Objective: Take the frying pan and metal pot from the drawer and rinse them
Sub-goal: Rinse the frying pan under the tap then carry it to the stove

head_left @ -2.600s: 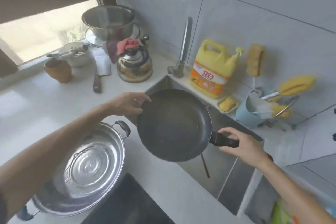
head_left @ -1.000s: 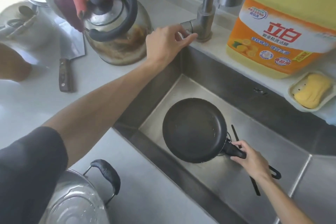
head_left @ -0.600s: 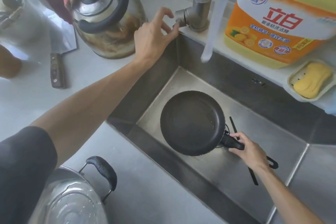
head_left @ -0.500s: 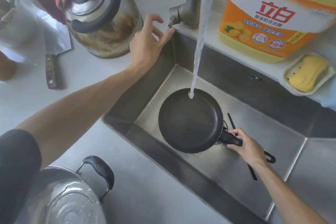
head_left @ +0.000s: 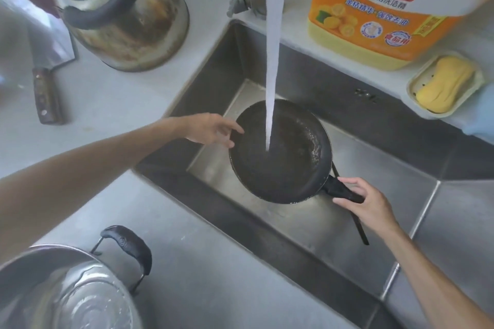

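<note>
One black frying pan (head_left: 283, 157) sits in the sink (head_left: 401, 125) under a single stream of water (head_left: 272, 67), its dark inside wet and speckled. The right hand (head_left: 366, 205) grips its handle; the left hand (head_left: 211, 129), fingers loosely spread, reaches to the rim. One metal pot (head_left: 66, 294) stands on the counter (head_left: 112, 99).

Metal pot (head_left: 66, 294) cropped at bottom-left, kettle (head_left: 120, 8) and detergent jug (head_left: 387, 13) at top edge.
</note>
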A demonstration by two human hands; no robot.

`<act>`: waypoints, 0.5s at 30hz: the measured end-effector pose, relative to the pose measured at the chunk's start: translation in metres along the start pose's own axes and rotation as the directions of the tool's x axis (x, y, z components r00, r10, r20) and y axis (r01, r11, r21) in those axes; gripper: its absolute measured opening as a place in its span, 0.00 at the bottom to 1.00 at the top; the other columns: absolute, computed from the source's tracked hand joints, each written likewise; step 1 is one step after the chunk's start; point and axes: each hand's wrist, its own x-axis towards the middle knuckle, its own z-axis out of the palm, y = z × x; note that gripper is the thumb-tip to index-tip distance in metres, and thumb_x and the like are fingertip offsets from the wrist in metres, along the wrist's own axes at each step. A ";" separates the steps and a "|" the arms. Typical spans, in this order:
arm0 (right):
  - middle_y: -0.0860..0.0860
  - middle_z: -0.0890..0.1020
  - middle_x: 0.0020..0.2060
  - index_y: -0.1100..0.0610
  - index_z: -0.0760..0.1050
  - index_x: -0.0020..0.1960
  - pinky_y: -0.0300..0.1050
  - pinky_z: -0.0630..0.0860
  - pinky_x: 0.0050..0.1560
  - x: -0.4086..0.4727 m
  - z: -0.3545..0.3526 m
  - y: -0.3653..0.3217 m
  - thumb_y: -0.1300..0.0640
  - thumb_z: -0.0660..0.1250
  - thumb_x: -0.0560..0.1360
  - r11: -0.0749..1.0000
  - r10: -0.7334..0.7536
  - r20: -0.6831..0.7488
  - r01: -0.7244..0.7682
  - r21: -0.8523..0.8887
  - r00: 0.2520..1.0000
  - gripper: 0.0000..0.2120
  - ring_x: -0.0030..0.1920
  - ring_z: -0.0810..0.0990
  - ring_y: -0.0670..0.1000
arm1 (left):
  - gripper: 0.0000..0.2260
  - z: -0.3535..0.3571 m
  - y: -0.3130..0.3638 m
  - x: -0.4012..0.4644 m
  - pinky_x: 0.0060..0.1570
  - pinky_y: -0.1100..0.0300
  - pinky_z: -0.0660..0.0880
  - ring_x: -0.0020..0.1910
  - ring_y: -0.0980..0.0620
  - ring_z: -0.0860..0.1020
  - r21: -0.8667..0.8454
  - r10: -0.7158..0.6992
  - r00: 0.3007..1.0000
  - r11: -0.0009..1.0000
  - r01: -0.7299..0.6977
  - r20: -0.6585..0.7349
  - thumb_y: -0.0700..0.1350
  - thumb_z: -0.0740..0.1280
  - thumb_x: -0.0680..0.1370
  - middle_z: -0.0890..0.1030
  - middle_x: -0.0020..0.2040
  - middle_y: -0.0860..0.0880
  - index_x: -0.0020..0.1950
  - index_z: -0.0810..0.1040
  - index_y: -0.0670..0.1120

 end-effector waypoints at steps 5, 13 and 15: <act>0.41 0.85 0.46 0.36 0.76 0.53 0.50 0.70 0.64 -0.007 -0.027 -0.017 0.45 0.77 0.60 0.999 -0.038 0.134 0.041 -0.015 0.990 0.23 0.51 0.82 0.44 | 0.17 -0.007 0.008 -0.007 0.59 0.55 0.71 0.54 0.54 0.79 0.025 -0.003 0.969 1.000 0.009 -0.247 0.56 0.62 0.78 0.80 0.44 0.60 0.67 0.69 0.61; 0.35 0.83 0.47 0.34 0.74 0.55 0.42 0.71 0.46 -0.011 -0.086 -0.091 0.43 0.73 0.66 0.791 -0.254 0.073 0.251 -0.558 0.964 0.18 0.51 0.81 0.45 | 0.43 0.033 -0.001 0.008 0.62 0.60 0.66 0.62 0.48 0.75 -0.060 -0.175 0.984 0.983 0.174 -0.019 0.47 0.69 0.75 0.82 0.57 0.47 0.78 0.42 0.48; 0.43 0.84 0.47 0.36 0.74 0.58 0.46 0.70 0.43 -0.017 -0.090 -0.102 0.44 0.72 0.68 0.667 -0.410 -0.003 0.298 -0.683 0.912 0.19 0.50 0.82 0.53 | 0.48 0.045 -0.006 0.011 0.59 0.58 0.72 0.56 0.46 0.79 -0.109 -0.147 0.983 0.985 0.135 -0.110 0.46 0.72 0.72 0.84 0.52 0.46 0.77 0.37 0.51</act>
